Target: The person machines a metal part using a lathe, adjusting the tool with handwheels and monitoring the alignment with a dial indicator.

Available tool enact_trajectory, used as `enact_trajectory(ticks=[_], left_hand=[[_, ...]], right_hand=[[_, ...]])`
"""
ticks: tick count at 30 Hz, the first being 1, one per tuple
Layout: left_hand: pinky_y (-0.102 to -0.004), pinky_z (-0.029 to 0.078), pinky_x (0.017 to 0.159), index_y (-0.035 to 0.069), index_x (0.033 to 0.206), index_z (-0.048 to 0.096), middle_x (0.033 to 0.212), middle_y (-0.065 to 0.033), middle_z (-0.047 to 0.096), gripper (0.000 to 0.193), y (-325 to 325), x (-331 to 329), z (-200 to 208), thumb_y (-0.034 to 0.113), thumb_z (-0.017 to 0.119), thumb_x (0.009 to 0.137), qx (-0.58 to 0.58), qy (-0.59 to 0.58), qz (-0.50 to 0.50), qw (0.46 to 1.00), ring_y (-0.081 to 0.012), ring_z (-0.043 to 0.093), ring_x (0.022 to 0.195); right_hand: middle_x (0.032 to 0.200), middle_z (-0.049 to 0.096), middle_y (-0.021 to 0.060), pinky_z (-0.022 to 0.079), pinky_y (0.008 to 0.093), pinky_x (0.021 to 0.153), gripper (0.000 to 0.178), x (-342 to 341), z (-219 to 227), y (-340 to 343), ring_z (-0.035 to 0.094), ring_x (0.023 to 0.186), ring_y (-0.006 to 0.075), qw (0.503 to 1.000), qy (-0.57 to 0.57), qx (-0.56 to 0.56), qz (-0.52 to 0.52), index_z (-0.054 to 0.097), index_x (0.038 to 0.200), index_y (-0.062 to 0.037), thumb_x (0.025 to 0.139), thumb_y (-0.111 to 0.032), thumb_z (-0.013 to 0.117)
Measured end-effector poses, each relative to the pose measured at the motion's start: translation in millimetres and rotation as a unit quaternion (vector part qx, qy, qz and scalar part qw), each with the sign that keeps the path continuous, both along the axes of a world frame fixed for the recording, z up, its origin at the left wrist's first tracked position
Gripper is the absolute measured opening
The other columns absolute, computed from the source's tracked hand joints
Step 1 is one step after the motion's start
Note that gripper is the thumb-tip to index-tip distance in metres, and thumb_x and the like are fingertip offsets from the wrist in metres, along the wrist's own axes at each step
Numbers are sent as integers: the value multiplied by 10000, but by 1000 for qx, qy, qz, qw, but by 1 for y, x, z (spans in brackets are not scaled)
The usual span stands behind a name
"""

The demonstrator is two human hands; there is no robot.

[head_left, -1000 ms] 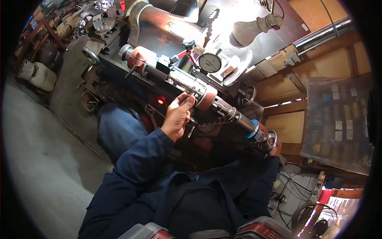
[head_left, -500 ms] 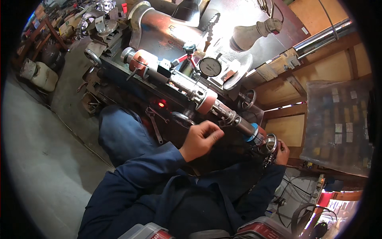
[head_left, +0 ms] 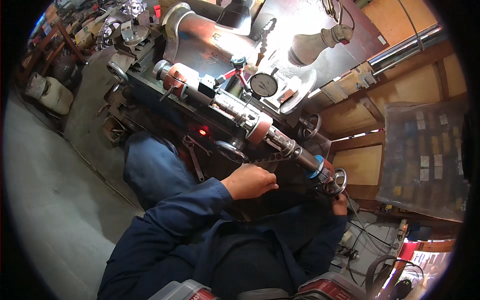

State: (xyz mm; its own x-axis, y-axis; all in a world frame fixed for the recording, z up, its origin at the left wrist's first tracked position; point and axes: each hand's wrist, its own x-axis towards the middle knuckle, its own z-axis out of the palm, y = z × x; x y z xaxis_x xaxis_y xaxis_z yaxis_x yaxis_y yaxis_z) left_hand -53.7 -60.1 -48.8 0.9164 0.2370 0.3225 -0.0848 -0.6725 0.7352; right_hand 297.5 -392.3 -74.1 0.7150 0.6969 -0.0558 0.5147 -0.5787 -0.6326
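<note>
One round, shiny metal handwheel (head_left: 344, 180)

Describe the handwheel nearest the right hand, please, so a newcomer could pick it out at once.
Find the long shaft assembly running diagonally across the picture. Follow it lower right, past the blue ring, to a shiny handwheel at its end. Among the handwheels in view, only this one has the right hand at its lower rim.

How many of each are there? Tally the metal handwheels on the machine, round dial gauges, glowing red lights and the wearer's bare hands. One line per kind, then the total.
Metal handwheels: 4
Round dial gauge: 1
Glowing red light: 1
Bare hands: 2
Total: 8
</note>
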Motion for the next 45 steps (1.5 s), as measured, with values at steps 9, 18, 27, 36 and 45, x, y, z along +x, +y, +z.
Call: enact_trajectory(ticks=[9, 18, 27, 36, 45], left_hand=[[-378, 513, 636, 138, 882, 633, 878, -61, 556, 55, -1, 1, -3, 149, 634, 828, 12, 41, -43, 998, -279, 634, 735], [-426, 523, 693, 64, 851, 678, 774, -142, 665, 200, 2, -2, -6, 249, 700, 776, -2, 190, -105, 976, -345, 660, 772], [-451, 522, 747, 43, 882, 688, 823, -181, 676, 247, 0, -1, -33, 267, 705, 779, 58, 251, -59, 964, -364, 659, 834], [-471, 506, 773, 58, 1076, 623, 942, -177, 666, 328, 0, 11, -4, 186, 690, 782, 6, 223, -252, 941, -365, 643, 905], [-432, 543, 730, 57, 901, 705, 888, -140, 696, 190, -1, 43, -91, 140, 678, 731, 175, 168, -254, 936, -346, 670, 875]], right_hand=[[906, 647, 39, 451, 268, 775, 218, -32, 76, 29, 568, 836, 110, 972, 149, 179, -45, 651, 1016, 23, 946, -177, 600], [893, 662, 50, 485, 273, 737, 249, 2, 52, 77, 606, 818, 121, 968, 83, 177, -160, 654, 1017, 8, 949, -223, 592], [878, 671, 43, 474, 289, 740, 224, -8, 21, 61, 610, 818, 132, 999, -19, -10, -40, 660, 1030, 1, 866, -152, 669], [913, 662, 41, 461, 282, 767, 297, -25, 71, 7, 593, 825, 129, 991, 118, 57, -29, 637, 1072, 22, 887, -207, 681], [921, 666, 43, 492, 271, 757, 153, 6, 57, 77, 600, 826, 108, 969, 113, 192, -110, 657, 1028, -2, 954, -91, 558]])
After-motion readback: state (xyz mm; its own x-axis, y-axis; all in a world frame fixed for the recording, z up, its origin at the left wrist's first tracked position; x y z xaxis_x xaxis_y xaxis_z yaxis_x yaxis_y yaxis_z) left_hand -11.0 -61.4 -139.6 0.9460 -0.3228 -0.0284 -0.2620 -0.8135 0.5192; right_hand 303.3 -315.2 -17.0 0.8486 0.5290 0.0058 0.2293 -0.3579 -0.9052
